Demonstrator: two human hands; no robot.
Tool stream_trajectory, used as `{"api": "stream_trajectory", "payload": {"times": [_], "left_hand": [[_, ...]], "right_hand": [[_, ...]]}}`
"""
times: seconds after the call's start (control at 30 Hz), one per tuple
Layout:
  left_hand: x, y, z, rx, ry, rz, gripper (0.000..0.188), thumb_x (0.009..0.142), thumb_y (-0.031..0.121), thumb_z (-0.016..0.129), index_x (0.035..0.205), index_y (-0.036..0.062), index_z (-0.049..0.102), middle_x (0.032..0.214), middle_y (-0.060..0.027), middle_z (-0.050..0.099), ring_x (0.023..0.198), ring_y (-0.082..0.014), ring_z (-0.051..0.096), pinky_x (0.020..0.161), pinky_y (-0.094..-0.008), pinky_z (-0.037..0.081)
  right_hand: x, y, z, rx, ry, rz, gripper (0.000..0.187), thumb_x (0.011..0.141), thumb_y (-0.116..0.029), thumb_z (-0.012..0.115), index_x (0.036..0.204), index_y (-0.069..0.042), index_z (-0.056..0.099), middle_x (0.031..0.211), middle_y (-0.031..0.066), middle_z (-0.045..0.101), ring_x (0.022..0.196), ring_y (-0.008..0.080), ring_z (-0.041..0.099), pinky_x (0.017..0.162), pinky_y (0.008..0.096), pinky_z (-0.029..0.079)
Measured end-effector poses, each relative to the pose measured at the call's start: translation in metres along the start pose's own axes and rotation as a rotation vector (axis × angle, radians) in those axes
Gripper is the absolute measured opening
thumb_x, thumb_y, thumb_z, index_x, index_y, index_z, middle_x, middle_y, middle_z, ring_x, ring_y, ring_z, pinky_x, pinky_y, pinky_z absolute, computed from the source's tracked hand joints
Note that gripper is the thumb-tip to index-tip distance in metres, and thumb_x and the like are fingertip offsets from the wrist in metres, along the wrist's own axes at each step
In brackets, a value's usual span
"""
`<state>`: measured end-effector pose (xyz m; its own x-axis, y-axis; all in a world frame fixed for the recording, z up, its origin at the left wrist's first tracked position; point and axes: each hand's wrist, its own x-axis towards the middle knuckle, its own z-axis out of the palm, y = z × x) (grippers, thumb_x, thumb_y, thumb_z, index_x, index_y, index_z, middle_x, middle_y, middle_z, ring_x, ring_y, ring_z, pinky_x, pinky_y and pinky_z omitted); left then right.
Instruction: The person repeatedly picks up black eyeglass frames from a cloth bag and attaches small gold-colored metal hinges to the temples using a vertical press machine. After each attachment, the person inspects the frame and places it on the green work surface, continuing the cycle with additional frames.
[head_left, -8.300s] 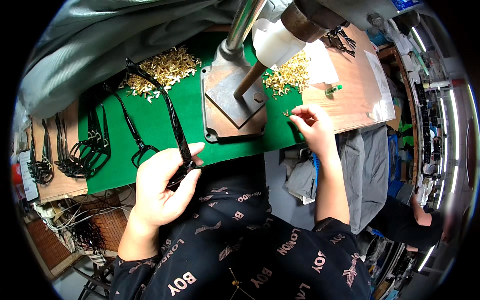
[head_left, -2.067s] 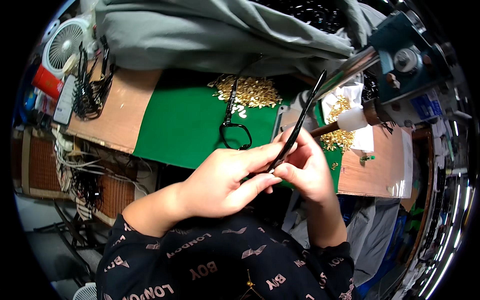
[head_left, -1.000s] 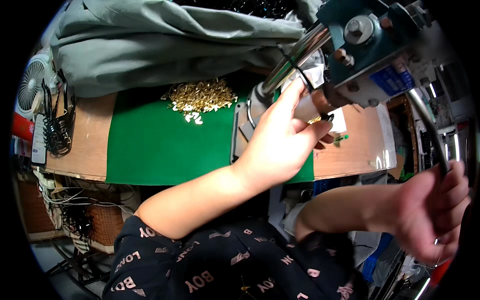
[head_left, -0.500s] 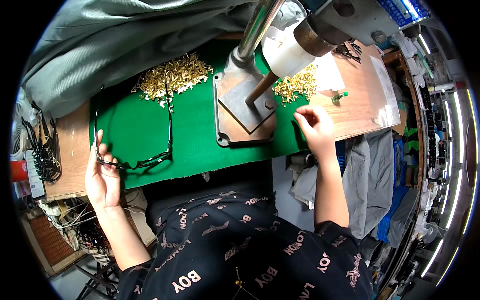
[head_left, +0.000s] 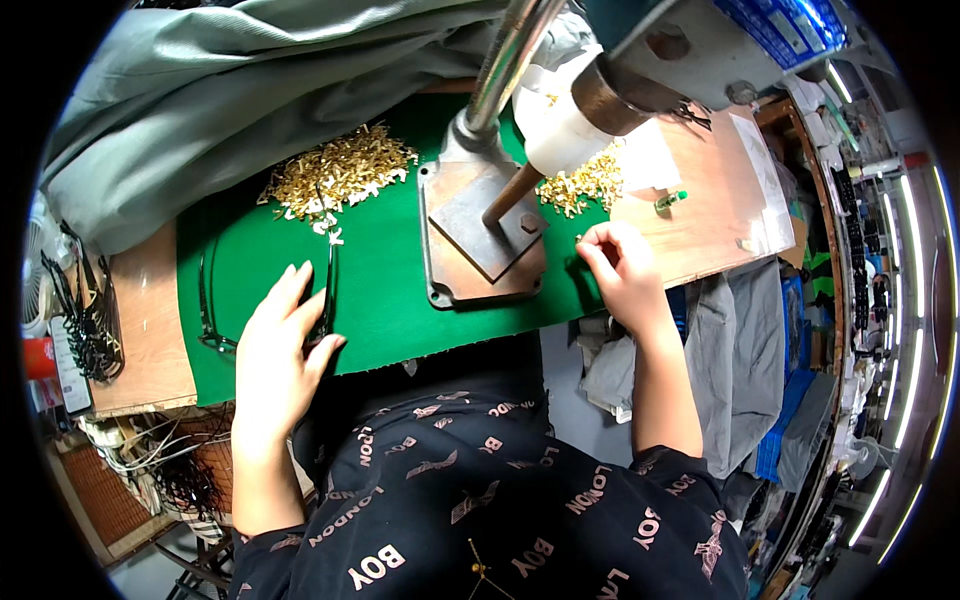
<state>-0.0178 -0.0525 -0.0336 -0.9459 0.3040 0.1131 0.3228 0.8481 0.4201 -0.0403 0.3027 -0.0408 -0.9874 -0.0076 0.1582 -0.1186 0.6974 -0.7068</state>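
Note:
A black glasses frame [head_left: 205, 300] lies on the green mat [head_left: 385, 320], its temples pointing away from me. Over its front is my left hand [head_left: 280, 355], with thumb and fingers around the frame's right end; two fingers stretch forward and the hand hides most of the rims. My right hand [head_left: 625, 270] is at the mat's right part, thumb and forefinger pinched on a tiny gold piece [head_left: 578, 239]. Just beyond it lies a pile of small gold pieces [head_left: 585, 188]. A larger gold pile [head_left: 340, 172] spreads beyond the glasses frame.
Between my hands stands a press with a bolted metal base [head_left: 440, 220], a post [head_left: 500, 75] and a white collar [head_left: 565, 140]. Right of it are a small green bottle [head_left: 670, 201] and white paper [head_left: 650, 155]. Black glasses parts [head_left: 92, 320] hang at the far left.
My left hand has shifted from the glasses frame's left end to its right end. The frame sits nearer to me. My right hand has moved slightly left and nearer, still pinching.

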Motion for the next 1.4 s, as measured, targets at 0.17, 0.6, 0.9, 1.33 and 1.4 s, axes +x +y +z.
{"api": "stream_trajectory", "payload": {"times": [0.17, 0.6, 0.9, 1.33, 1.4], "left_hand": [[-0.013, 0.017, 0.002, -0.554, 0.108, 0.024, 0.030, 0.071, -0.001, 0.068, 0.101, 0.0009, 0.063, 0.090, -0.0109, 0.065, 0.086, -0.0235, 0.063, 0.078, -0.0312, 0.049], [0.019, 0.053, 0.002, -0.517, 0.395, 0.334, 0.023, 0.070, 0.004, 0.069, 0.093, 0.0030, 0.067, 0.083, -0.0096, 0.065, 0.073, -0.0237, 0.062, 0.067, -0.0317, 0.048], [0.015, 0.055, -0.004, -0.947, 0.042, 0.191, 0.064, 0.075, 0.001, 0.070, 0.132, -0.0016, 0.040, 0.094, -0.0107, 0.063, 0.080, -0.0136, 0.062, 0.073, -0.0258, 0.049], [0.021, 0.060, -0.016, -0.988, -0.026, 0.265, 0.069, 0.075, 0.002, 0.070, 0.134, -0.0023, 0.035, 0.094, -0.0102, 0.064, 0.080, -0.0145, 0.063, 0.072, -0.0258, 0.049], [0.022, 0.061, -0.015, -0.936, -0.011, 0.310, 0.069, 0.075, 0.002, 0.070, 0.135, -0.0026, 0.035, 0.096, -0.0133, 0.064, 0.081, -0.0167, 0.064, 0.073, -0.0273, 0.050]], "right_hand": [[-0.017, -0.043, 0.007, 0.792, -0.285, 0.215, 0.003, 0.087, -0.004, 0.056, 0.090, -0.003, 0.055, 0.082, -0.0046, 0.050, 0.075, 0.0030, 0.044, 0.066, 0.0166, 0.036], [-0.019, -0.107, 0.075, 1.118, -0.432, 0.249, 0.008, 0.089, -0.009, 0.056, 0.091, -0.001, 0.057, 0.081, -0.0023, 0.055, 0.072, 0.0040, 0.047, 0.066, 0.0172, 0.038], [-0.011, -0.119, 0.060, 1.004, -0.361, -0.041, 0.007, 0.087, -0.006, 0.059, 0.083, 0.000, 0.057, 0.084, 0.0035, 0.056, 0.074, 0.0078, 0.050, 0.067, 0.0200, 0.039], [-0.002, -0.125, 0.045, 0.743, -0.408, -0.201, 0.012, 0.083, -0.005, 0.062, 0.076, -0.001, 0.054, 0.074, 0.0040, 0.054, 0.065, 0.0101, 0.049, 0.059, 0.0228, 0.039], [-0.001, -0.124, 0.042, 0.705, -0.424, -0.202, 0.014, 0.083, -0.007, 0.063, 0.076, -0.001, 0.053, 0.073, 0.0035, 0.054, 0.064, 0.0089, 0.048, 0.058, 0.0224, 0.039]]}}
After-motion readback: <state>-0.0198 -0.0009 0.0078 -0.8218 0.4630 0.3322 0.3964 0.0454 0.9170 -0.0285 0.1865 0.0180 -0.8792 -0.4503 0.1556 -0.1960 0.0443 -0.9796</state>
